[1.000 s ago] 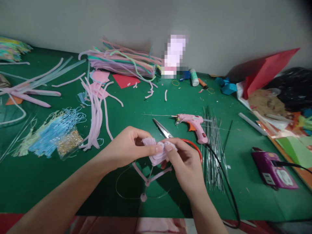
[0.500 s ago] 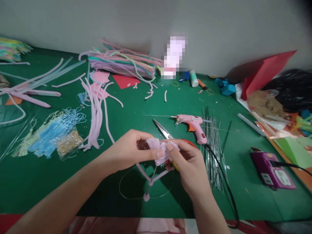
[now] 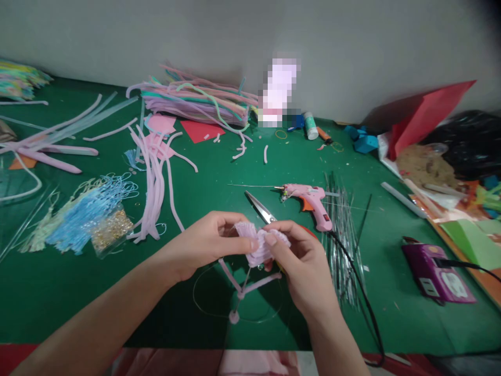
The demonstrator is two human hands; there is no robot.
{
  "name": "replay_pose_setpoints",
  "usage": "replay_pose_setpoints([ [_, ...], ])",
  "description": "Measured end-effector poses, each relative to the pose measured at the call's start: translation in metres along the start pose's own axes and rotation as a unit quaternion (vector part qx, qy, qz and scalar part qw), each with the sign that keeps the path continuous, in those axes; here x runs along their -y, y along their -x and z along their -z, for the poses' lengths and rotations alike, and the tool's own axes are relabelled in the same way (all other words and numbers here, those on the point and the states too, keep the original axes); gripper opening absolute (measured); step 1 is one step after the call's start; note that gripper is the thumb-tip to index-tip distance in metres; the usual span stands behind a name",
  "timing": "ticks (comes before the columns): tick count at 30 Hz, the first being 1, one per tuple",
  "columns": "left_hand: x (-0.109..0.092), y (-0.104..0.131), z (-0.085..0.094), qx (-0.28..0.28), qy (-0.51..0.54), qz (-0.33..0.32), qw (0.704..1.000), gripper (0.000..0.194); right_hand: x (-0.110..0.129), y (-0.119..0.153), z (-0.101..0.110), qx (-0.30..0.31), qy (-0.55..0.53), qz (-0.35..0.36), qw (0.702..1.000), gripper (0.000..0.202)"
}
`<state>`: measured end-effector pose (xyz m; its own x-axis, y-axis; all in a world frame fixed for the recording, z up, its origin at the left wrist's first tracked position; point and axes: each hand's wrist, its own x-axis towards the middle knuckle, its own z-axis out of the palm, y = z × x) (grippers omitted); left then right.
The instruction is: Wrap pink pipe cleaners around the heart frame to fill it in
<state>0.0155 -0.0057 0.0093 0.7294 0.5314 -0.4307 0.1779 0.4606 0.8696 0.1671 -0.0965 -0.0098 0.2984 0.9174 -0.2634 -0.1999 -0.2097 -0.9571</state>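
Between my two hands is a pale lilac piece of coiled pipe cleaner (image 3: 254, 257), ribbed and folded. My left hand (image 3: 213, 240) pinches its left side between thumb and fingers. On the other side, my right hand (image 3: 299, 256) grips it with the thumb pressed on top. A thin stem runs down from it to a forked lilac pipe cleaner (image 3: 241, 294) and a small lilac ball (image 3: 234, 317). A thin clear loop of line curves around that stem. Behind my right hand lie scissors (image 3: 263, 209), their handles mostly hidden.
A pink glue gun (image 3: 309, 201) rests beyond my right hand, near several silvery wires (image 3: 344, 250). Blue tassels (image 3: 84, 214), a bag of gold bits (image 3: 111, 230) and lilac pipe cleaners (image 3: 154, 193) lie left. A purple box (image 3: 438, 271) with a cable is right.
Both hands still grip the lilac piece and have shifted only slightly. The right hand moved a little to the right, and the stem with the ball swung slightly left.
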Motion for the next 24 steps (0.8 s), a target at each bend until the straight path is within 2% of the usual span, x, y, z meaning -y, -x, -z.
replay_pose_setpoints([
  [6, 0.0009, -0.0010, -0.0019, -0.027, 0.001, 0.010, 1.000, 0.010, -0.0008, 0.0017, 0.0008, 0.003, 0.030, 0.011, 0.999, 0.018],
  [14, 0.0033, -0.0023, -0.0032, -0.048, -0.033, 0.004, 0.998, 0.018, -0.0042, 0.0013, -0.0012, 0.002, -0.022, -0.004, 1.000, 0.018],
  [17, -0.0005, -0.0012, -0.0019, -0.057, -0.059, -0.020, 0.996, 0.022, -0.0045, 0.0021, -0.0001, 0.000, -0.027, -0.002, 1.000, 0.018],
  [21, -0.0053, -0.0010, -0.0009, -0.100, -0.043, -0.059, 0.992, 0.035, -0.0054, 0.0032, 0.0014, -0.003, -0.024, -0.003, 1.000, 0.022],
  [24, -0.0057, -0.0028, -0.0006, -0.064, -0.022, -0.029, 0.997, 0.033, -0.0046, 0.0031, -0.0005, -0.003, -0.021, 0.000, 1.000, 0.021],
])
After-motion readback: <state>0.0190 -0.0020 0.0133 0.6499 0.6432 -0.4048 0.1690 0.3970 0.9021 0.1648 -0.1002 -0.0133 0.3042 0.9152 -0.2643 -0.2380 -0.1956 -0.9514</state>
